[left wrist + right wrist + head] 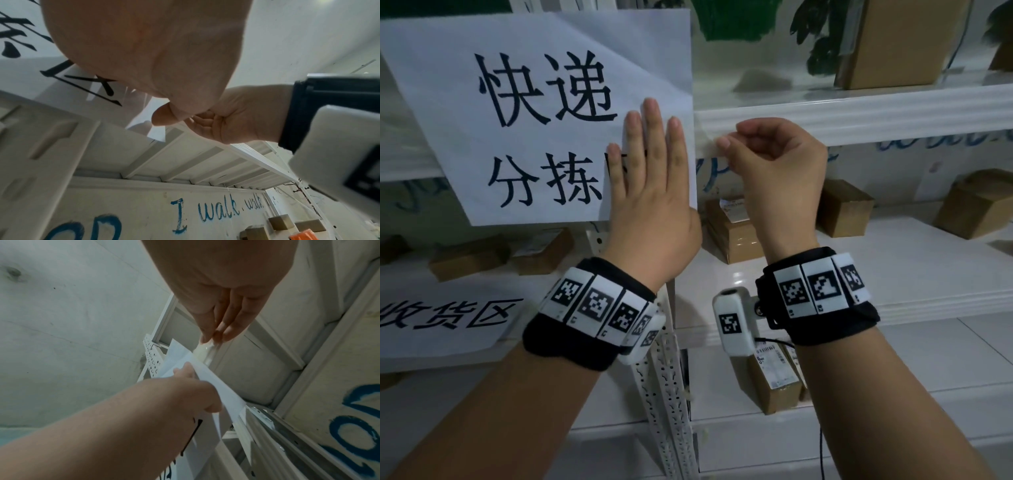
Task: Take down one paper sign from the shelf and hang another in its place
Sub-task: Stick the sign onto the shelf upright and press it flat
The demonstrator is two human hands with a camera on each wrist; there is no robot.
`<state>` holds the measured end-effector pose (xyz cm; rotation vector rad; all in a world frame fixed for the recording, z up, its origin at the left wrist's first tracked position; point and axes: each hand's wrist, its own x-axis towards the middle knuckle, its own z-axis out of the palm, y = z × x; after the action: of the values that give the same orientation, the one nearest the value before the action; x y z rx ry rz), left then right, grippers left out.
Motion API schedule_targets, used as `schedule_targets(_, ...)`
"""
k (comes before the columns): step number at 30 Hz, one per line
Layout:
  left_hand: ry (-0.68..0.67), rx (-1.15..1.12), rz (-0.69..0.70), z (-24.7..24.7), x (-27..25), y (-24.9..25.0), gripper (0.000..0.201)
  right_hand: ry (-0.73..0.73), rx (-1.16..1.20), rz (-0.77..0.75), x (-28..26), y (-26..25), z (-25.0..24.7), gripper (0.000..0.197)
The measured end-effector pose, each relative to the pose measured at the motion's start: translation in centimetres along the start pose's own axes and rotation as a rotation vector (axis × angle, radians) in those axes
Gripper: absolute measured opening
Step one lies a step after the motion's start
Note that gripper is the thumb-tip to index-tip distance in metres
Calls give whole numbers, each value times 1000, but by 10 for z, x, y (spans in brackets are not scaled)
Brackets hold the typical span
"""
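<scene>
We press our left hand [654, 192] flat, fingers straight and together, against the right part of the white paper sign [530, 113], which hangs tilted across the front edge of the upper shelf [859, 109] on the left side of the scene. Black brush characters cover the sign; our palm hides the last one. So this grip is fully spread and closes on nothing, only pinning the sheet.

Our right hand [770, 168] sits just right of the sign's edge, at the shelf lip. Its fingers are curled, and thumb and forefinger pinch a small pale strip [714, 145] that touches the lip; we cannot tell whether it is tape or a paper corner.

A second sign [448, 313] with black characters lies lower left, on the shelf below. Cardboard boxes [846, 209] stand on the middle shelf to the right, and more sit farther back. Blue painted lettering [218, 209] shows on the far wall.
</scene>
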<state>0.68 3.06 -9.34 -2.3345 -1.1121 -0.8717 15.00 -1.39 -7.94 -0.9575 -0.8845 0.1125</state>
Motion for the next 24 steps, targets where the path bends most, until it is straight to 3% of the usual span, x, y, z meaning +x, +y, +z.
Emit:
schedule_targets(13, 86, 109, -14, 24, -1, 9, 107, 22, -195, -89, 14, 2, -17, 21)
schedule_targets(20, 135, 170, -10, 26, 0, 1, 108, 111, -389, -142, 34, 2, -44, 49)
schedule_targets(22, 157, 184, -7, 27, -1, -1, 106, 56, -441, -223, 30, -3, -41, 41)
schedule_targets(24, 172, 185, -11, 29, 0, -2, 105, -84, -470, -456, 22, -11, -31, 42)
